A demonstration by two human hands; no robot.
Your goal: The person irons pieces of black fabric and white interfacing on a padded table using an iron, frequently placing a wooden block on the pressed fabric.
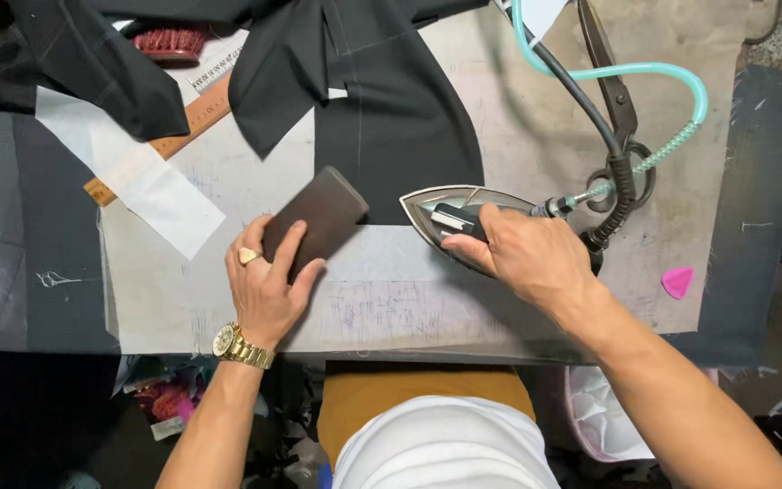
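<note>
Both hands work: left holds wooden block, right grips iron.

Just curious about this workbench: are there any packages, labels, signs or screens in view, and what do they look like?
No packages, signs or screens show.
Wooden ruler: upper left, partly under black cloth; long tan strip with printed markings.
Paper pattern: on the table before both hands; pale sheet with faint pen marks.

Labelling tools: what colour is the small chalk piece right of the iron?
Pink chalk piece, head view.
</note>
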